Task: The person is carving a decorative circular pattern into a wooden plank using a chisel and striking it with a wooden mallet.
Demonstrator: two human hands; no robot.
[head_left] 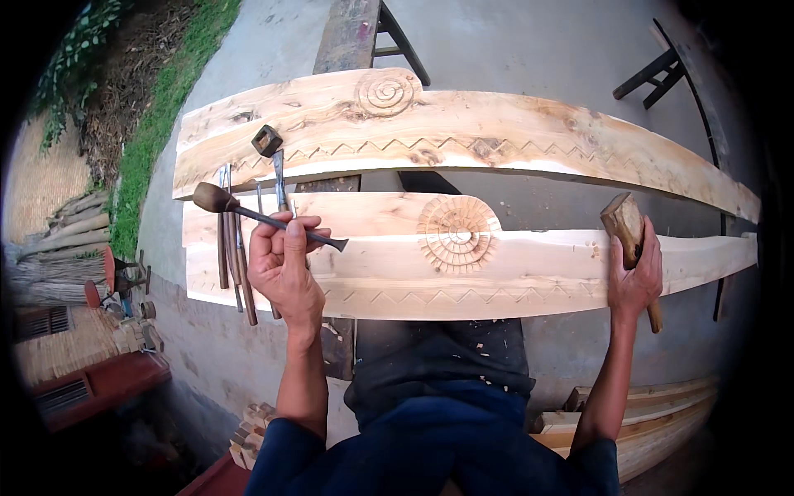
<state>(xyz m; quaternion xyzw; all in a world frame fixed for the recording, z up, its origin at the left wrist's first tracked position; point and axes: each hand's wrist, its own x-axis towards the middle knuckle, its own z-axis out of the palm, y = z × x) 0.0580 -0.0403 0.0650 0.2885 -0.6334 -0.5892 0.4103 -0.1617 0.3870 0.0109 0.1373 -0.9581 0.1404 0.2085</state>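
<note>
My left hand point(285, 273) holds a dark chisel point(256, 215) with a bulbous wooden handle end, slanting over the near carved plank point(538, 273). My right hand point(637, 277) grips a wooden mallet point(620, 223) at the plank's right part. The near plank bears a spiral rosette point(459, 236) and a faint zigzag line. Behind it lies a second long plank point(529, 140) with a spiral and zigzag carving. Several other chisels point(222, 252) lie on the planks at the left, beside a tool with a square dark head point(267, 140).
The planks rest on wooden trestles point(343, 37) over concrete point(513, 41); another trestle point(662, 70) stands at the upper right. Grass point(145, 165), stacked poles point(66, 231) and red wooden items point(74, 397) are at the left. Timber point(645, 413) lies at the lower right.
</note>
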